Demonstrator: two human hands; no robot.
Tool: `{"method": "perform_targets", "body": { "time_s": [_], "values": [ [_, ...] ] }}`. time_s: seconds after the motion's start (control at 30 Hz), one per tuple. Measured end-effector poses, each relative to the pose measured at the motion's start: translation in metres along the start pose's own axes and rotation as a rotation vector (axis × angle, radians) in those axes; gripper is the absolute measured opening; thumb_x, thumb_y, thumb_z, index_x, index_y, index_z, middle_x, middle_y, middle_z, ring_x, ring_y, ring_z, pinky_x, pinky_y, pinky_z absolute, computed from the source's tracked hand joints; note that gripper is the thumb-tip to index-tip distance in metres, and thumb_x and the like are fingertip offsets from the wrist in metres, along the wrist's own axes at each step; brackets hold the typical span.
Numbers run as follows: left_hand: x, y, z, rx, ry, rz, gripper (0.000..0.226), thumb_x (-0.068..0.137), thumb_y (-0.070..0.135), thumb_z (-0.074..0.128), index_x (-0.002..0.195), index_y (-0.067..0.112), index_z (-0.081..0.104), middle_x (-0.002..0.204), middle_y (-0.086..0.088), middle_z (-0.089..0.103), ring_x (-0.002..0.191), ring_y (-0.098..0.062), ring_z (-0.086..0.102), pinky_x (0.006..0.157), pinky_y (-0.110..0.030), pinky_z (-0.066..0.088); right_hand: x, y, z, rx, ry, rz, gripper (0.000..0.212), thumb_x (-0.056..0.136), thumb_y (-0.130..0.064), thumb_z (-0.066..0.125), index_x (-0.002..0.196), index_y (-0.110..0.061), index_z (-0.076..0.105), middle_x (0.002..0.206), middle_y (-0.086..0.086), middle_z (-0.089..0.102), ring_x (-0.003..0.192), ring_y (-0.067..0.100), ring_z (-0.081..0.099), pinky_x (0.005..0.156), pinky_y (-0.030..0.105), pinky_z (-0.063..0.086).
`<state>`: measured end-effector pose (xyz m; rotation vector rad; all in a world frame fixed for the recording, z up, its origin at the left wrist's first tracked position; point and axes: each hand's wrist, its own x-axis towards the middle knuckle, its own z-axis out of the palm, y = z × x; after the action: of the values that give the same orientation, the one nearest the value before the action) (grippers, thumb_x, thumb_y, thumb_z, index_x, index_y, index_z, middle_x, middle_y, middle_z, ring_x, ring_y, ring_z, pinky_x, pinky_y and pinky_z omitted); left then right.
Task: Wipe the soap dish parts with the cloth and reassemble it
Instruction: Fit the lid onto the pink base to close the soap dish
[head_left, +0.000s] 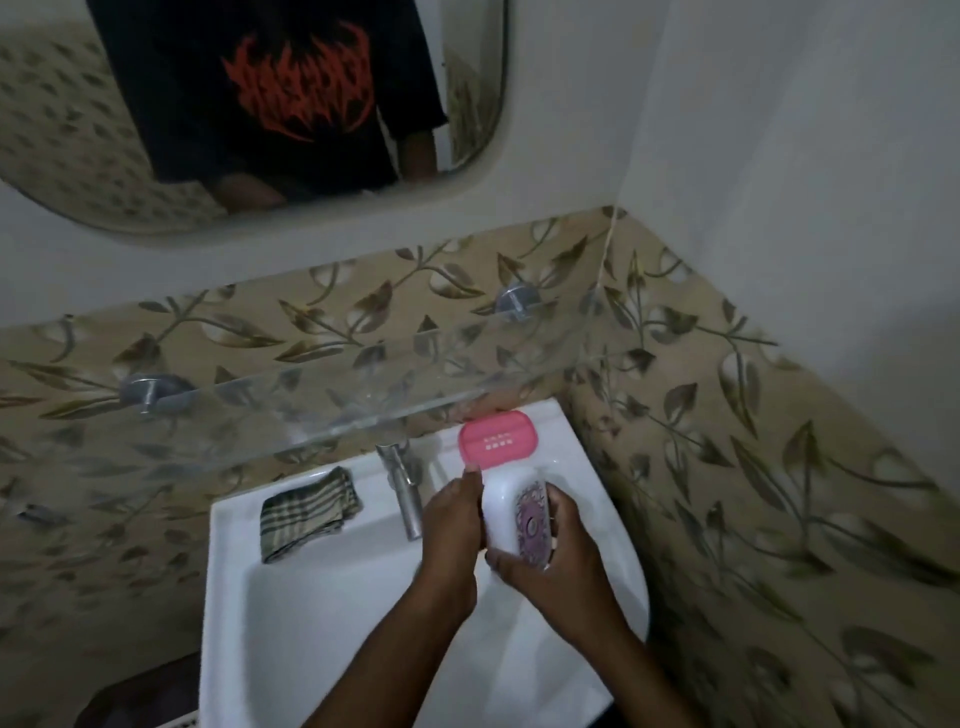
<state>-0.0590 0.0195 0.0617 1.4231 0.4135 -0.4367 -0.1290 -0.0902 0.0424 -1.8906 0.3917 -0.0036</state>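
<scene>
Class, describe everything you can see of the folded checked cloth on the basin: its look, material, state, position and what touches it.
The folded green-and-cream checked cloth looks like soft woven fabric, folded into a thick, roughly rectangular pad with layered edges showing at its far end. It lies flat and slightly skewed on the back ledge of the white ceramic basin, left of the metal tap. Only the basin touches it; neither hand does. Whether it is wet cannot be told.

Home bathroom: white sink (234, 597), mirror (467, 104), leaf-patterned wall tiles (727, 441).
</scene>
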Motion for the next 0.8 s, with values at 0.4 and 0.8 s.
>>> {"method": "perform_targets", "body": {
  "time_s": [0.4, 0.8],
  "values": [
    [0.14, -0.013, 0.023, 0.995, 0.111, 0.364, 0.062, 0.059, 0.038, 0.085, 0.113, 0.013, 0.066, 0.109, -0.007, 0.07, 0.097, -0.023, 0.067, 0.084, -0.035, 0.056, 0.035, 0.04, -0.048, 0.193, 0.174, 0.124, 0.091, 0.051, -0.055, 0.084, 0.132, -0.044, 0.044, 0.131, -0.016, 0.056, 0.119, 0.009, 0.057, 0.096, 0.046, 0.052],
    [0.164, -0.036, 0.013, 1.265, 0.077, 0.527, 0.086, 0.045, 0.071, 0.071, 0.107, 0.015, 0.051, 0.107, -0.008, 0.052, 0.104, -0.025, 0.053, 0.08, -0.034, 0.05, 0.041, 0.036, -0.064, 0.214, 0.179, 0.084, 0.092, 0.05, -0.044, 0.084, 0.133, -0.026, 0.049, 0.126, -0.008, 0.059, 0.113, 0.009, 0.06, 0.089, 0.034, 0.056]
  ]
}}
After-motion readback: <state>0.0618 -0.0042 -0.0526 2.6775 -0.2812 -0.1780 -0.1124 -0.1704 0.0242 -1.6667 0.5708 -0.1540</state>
